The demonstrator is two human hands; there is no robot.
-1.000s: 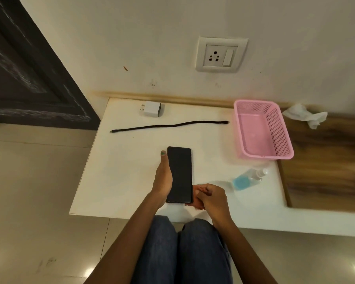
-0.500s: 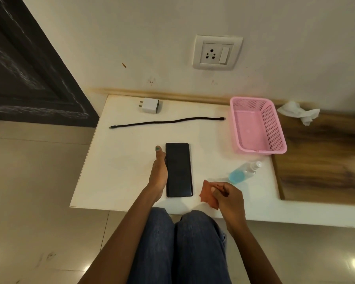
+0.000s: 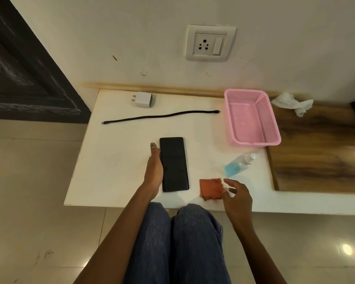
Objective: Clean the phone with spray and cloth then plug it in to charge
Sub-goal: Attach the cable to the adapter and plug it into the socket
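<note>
While lying flat near the front edge of the tabletop (image 3: 111, 160): phone (image 3: 174, 163) resting screen up, long side running from front toward back.
Left hand (image 3: 154, 168): lying along the left edge of the phone, thumb stretched forward beside it, touching that edge; whether the fingers are curling under it cannot be told.
Right hand (image 3: 237, 196): hovering over the front edge, fingers spread and relaxed, gripping nothing, fingertips just beside the right edge of the cloth.
Cloth (image 3: 211, 189): lying flat as an orange-red square near the front edge, between the phone and the right hand, apart from the phone.
Spray bottle (image 3: 239, 165): lying on its side toward the right edge of the white tabletop, blue liquid pooling at its base, white nozzle pointing toward the back right, just behind the cloth.
Cable (image 3: 161, 117): stretching black and nearly straight across the back half, left to right, unplugged at both ends.
Charger adapter (image 3: 142, 100): sitting white near the back edge, pins pointing left, behind the cable and apart from it.
Pink basket (image 3: 270, 119): standing at the back right corner, holding nothing visible.
Wall socket (image 3: 210, 43): sitting on the wall above the back edge, nothing plugged in.
Crumpled tissue (image 3: 292, 103): lying on the wooden surface (image 3: 320, 156) adjoining the right side, behind the basket's right wall.
</note>
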